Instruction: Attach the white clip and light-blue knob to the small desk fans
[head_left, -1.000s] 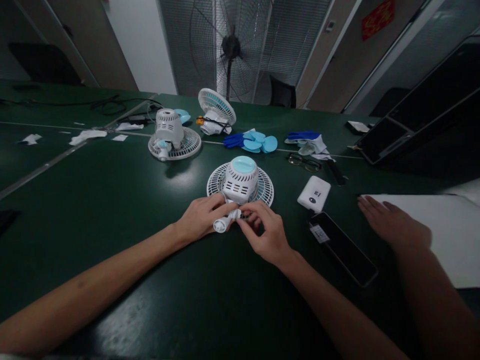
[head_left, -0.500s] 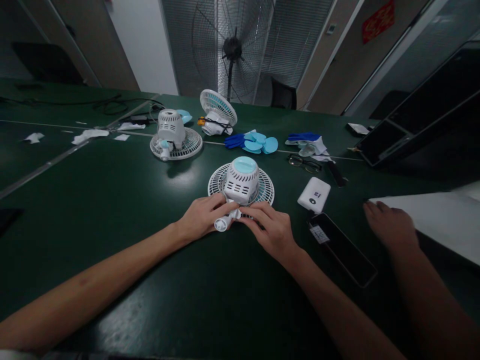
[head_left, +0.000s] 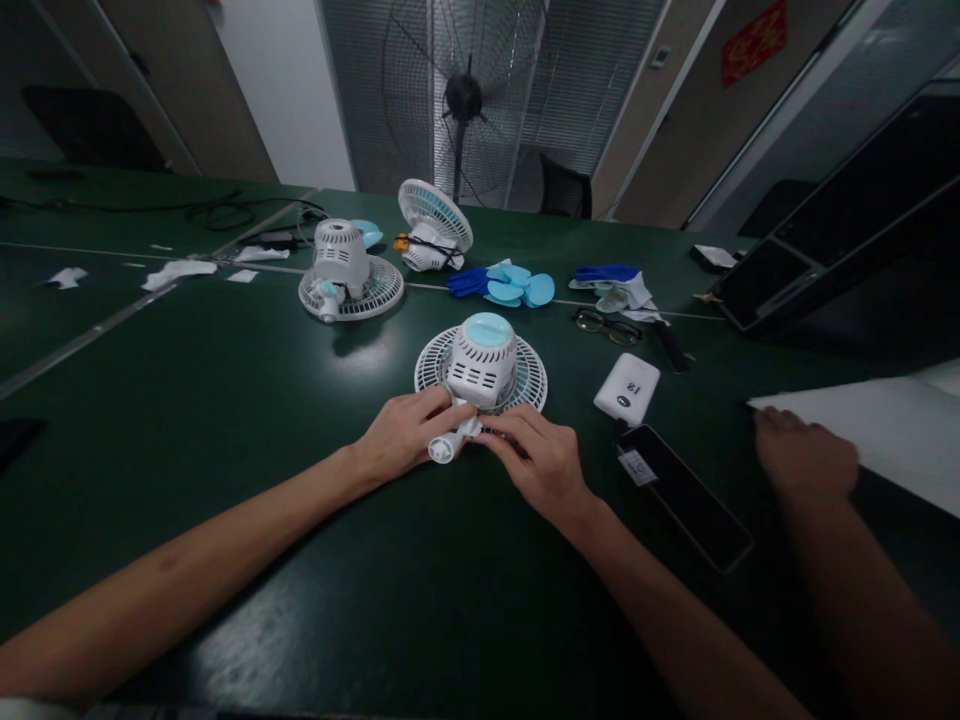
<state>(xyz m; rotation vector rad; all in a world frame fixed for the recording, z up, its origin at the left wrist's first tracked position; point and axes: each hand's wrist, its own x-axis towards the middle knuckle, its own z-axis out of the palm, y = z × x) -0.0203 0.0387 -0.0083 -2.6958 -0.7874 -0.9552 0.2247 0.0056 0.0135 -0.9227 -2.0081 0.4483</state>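
Note:
A white electric fan (head_left: 482, 368) with a pale blue cap lies grille-down on the dark green table in front of me. Its short white neck (head_left: 447, 446) points toward me. My left hand (head_left: 409, 430) is closed round the left side of this neck, thumb and fingers pressed against it. From the right, my right hand (head_left: 536, 455) pinches at the same neck joint, close to the grille's near edge. The fingertips of both hands partly cover the joint, so any small part between them is hidden.
Behind are a second fan (head_left: 341, 265), a third fan (head_left: 435, 225), blue fan blades (head_left: 517, 285) and gloves (head_left: 607, 275). To the right lie glasses (head_left: 609, 326), a power bank (head_left: 628, 390) and a phone (head_left: 686, 497). Another person's hand (head_left: 802, 455) touches a white sheet (head_left: 885, 435).
The other person's hand has shifted right along with the white sheet. My own hands and the fan stay almost where they were.

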